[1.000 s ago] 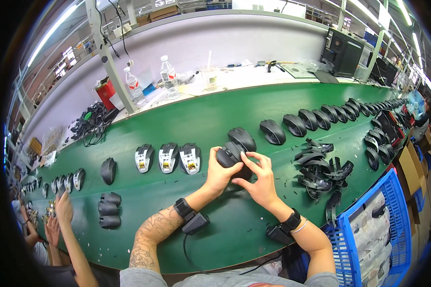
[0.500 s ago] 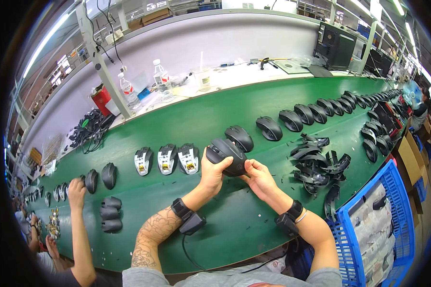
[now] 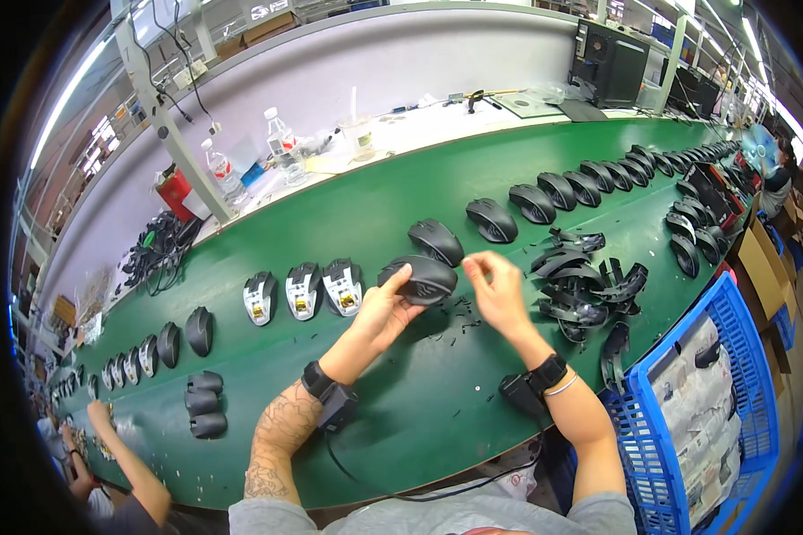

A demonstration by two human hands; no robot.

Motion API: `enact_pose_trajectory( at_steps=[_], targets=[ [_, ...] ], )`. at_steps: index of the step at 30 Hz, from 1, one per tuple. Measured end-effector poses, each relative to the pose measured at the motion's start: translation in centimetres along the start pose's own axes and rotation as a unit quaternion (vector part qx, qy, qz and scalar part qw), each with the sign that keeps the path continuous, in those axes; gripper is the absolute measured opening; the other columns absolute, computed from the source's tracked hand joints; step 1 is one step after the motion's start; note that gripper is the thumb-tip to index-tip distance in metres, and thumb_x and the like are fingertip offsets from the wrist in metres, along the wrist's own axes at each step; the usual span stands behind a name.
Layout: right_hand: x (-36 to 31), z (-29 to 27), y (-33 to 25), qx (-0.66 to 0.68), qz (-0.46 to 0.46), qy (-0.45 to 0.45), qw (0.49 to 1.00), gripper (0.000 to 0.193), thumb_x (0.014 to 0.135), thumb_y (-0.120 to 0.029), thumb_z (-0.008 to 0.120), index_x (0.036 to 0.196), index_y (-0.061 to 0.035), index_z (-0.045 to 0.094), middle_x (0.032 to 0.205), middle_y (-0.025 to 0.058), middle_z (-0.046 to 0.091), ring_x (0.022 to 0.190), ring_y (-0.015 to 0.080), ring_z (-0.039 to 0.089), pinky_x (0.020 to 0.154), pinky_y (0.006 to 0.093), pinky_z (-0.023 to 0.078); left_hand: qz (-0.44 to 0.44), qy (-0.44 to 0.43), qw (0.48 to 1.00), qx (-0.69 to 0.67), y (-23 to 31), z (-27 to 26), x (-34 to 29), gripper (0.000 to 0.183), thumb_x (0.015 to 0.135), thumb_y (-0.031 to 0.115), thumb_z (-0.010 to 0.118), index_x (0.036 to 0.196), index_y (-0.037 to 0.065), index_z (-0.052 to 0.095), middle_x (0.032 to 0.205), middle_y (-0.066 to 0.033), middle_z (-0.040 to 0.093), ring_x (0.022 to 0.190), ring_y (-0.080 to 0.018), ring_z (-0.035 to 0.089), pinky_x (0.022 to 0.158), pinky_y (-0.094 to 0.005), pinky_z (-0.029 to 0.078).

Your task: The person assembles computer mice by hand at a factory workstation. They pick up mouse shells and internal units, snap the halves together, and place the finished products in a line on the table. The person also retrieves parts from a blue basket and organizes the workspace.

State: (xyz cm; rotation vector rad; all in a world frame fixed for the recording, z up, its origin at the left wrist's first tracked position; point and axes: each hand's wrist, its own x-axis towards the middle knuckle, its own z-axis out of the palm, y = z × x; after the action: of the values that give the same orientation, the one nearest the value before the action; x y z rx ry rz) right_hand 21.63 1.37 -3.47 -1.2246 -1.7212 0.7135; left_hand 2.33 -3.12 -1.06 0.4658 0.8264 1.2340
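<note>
My left hand (image 3: 381,314) is wrapped round the near left side of a black computer mouse (image 3: 430,283), its thumb on top, holding it above the bench. Just right of that mouse, and apart from it, is my right hand (image 3: 500,292) with its fingers curled into a pinch; whatever they may hold is too small to make out. Another black mouse (image 3: 437,239) lies right behind the held one. To the left stand three mice with their white insides showing (image 3: 341,287). Small black scraps (image 3: 462,312) are scattered on the green bench beneath my hands.
A row of black mice (image 3: 533,203) runs to the far right. Curved black plastic pieces (image 3: 580,294) are heaped right of my right hand. A blue basket (image 3: 647,437) stands at the right edge. At left, a co-worker's arm (image 3: 129,459) reaches over the bench beside black shells (image 3: 207,406).
My right hand has let go of the mouse and moved right, away from it. The mouse has turned in my left hand. The co-worker's arm has drawn lower and left.
</note>
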Motion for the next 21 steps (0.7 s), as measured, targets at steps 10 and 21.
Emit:
enact_pose_trajectory(
  at_steps=[10,21],
  targets=[
    [0.8,-8.3,3.1,-0.465,-0.006,0.108,0.879,0.03,0.075,0.0,0.053,0.104,-0.0054,0.059,0.109,0.0082,0.055,0.113,0.0261,0.046,0.097,0.0518,0.034,-0.029,0.073,0.99,-0.118,1.5,-0.2,0.4,0.029,0.09,0.019,0.057,0.109,0.0,0.046,0.113,-0.014,0.052,0.103,-0.0262,0.056,0.093,-0.043,0.049],
    [1.2,-8.9,4.6,-0.46,0.004,0.13,0.878,0.021,0.078,-0.006,0.05,0.09,-0.0079,0.067,0.094,0.0065,0.063,0.099,0.0256,0.055,0.094,0.05,0.037,0.045,0.068,0.983,0.165,1.1,-2.2,2.8,0.044,0.085,0.025,0.063,0.115,-0.001,0.043,0.11,-0.0112,0.056,0.1,-0.0201,0.057,0.086,-0.0395,0.049]
  ],
)
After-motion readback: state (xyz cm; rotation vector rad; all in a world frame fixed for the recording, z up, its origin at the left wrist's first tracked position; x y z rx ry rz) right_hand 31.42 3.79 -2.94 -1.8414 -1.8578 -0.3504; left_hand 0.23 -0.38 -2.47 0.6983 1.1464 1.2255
